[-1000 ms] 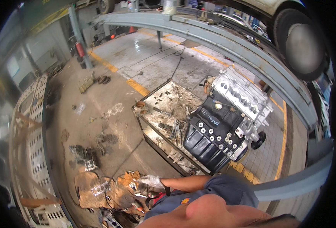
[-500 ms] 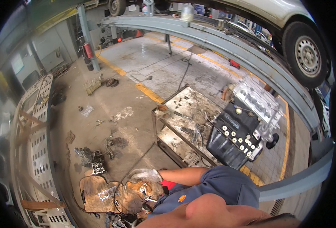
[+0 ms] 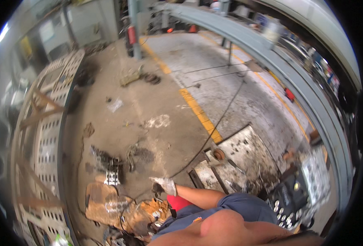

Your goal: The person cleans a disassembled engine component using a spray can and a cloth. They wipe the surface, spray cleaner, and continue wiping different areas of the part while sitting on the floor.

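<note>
My right hand (image 3: 165,186), in a dirty white work glove, is held above the floor at the lower middle. A finger stretches left, the palm side looks dark, and I make out nothing held in it. Below it lies a stained brown cardboard sheet (image 3: 101,215) with a blurred, silvery flat part (image 3: 118,206) on it, like a gasket. Crumpled orange-brown material (image 3: 153,208) rests nearer my body. Just beyond the cardboard stands a metal engine part (image 3: 112,177) with a bright face. My left hand is out of sight.
A greasy metal tray table (image 3: 247,143) with tools stands to the right, beside an engine (image 3: 290,197) with round white caps. A black cable (image 3: 226,112) crosses the floor. A perforated metal ramp (image 3: 46,151) runs along the left; a grey lift beam (image 3: 296,86) spans the right.
My view has swung right, so the scene sits differently in the picture. My gloved right hand has lifted off the cardboard's edge and turned, showing a darker side.
</note>
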`<action>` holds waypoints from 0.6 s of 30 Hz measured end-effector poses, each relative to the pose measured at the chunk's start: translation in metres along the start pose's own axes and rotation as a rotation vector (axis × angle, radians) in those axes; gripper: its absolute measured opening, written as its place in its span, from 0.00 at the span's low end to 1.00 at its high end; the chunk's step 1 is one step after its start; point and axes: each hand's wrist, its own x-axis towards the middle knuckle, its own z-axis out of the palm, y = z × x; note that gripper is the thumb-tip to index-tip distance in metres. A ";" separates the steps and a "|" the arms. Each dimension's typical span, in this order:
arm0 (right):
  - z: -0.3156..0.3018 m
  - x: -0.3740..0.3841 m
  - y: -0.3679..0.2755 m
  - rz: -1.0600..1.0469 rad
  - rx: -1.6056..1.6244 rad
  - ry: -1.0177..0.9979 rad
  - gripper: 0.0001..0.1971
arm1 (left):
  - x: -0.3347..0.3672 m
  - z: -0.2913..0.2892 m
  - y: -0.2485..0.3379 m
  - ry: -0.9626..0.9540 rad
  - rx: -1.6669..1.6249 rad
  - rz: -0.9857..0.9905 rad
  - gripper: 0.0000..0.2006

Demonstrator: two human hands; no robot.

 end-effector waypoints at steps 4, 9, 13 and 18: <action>0.002 0.049 -0.050 0.135 -0.284 0.149 0.18 | -0.032 -0.056 -0.055 0.106 -0.340 0.029 0.27; -0.003 0.080 -0.081 0.355 -0.505 0.193 0.19 | -0.058 -0.139 -0.112 0.162 -0.712 0.040 0.23; -0.112 0.116 -0.044 0.447 -0.582 0.313 0.23 | -0.058 -0.112 -0.117 0.351 -1.122 -0.117 0.19; -0.135 0.104 -0.055 0.558 -1.109 0.367 0.20 | -0.020 -0.129 -0.185 0.341 -1.216 -0.242 0.14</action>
